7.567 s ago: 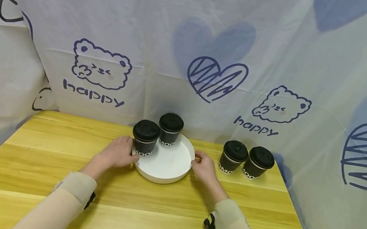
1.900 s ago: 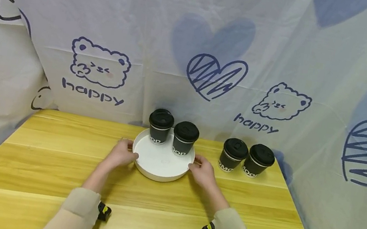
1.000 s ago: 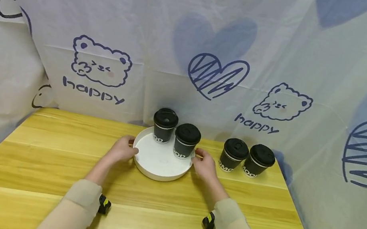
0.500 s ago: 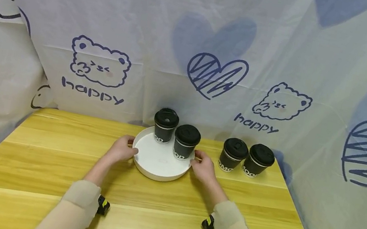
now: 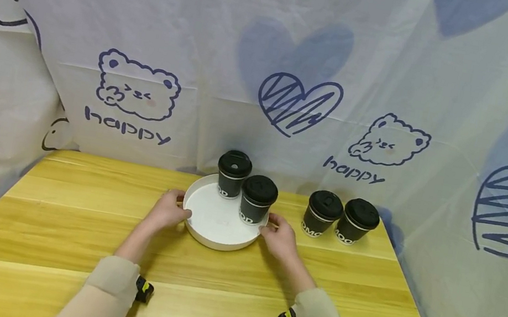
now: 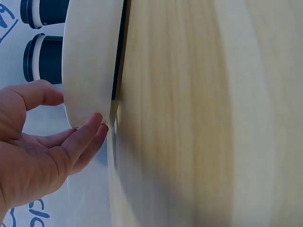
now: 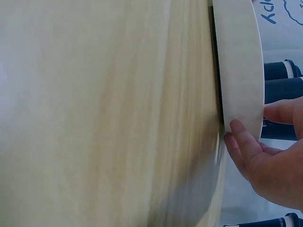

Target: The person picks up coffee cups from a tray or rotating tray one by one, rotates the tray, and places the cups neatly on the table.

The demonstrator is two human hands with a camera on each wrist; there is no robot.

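A round white tray (image 5: 219,243) with a low wall sits on the wooden table, a thin dark band (image 6: 122,42) showing beneath it in both wrist views. Two dark paper cups with black lids stand upright in it: the back cup (image 5: 229,183) and the front cup (image 5: 254,210) close to the right rim. My left hand (image 5: 166,212) grips the tray's left side, thumb at the rim and fingertips against the outer wall in the left wrist view. Opposite, my right hand (image 5: 282,238) holds the right side the same way.
Right of the tray, two more lidded cups stand side by side, the nearer cup (image 5: 320,217) and the outer cup (image 5: 355,225). A printed cloth (image 5: 220,119) hangs along the table's back edge. Bare wooden tabletop (image 5: 209,308) stretches in front of the tray.
The tray has turned clockwise seen from above: its cups went from the left and back to the back and right, moving slightly in the last second. Both hands stay at its sides.
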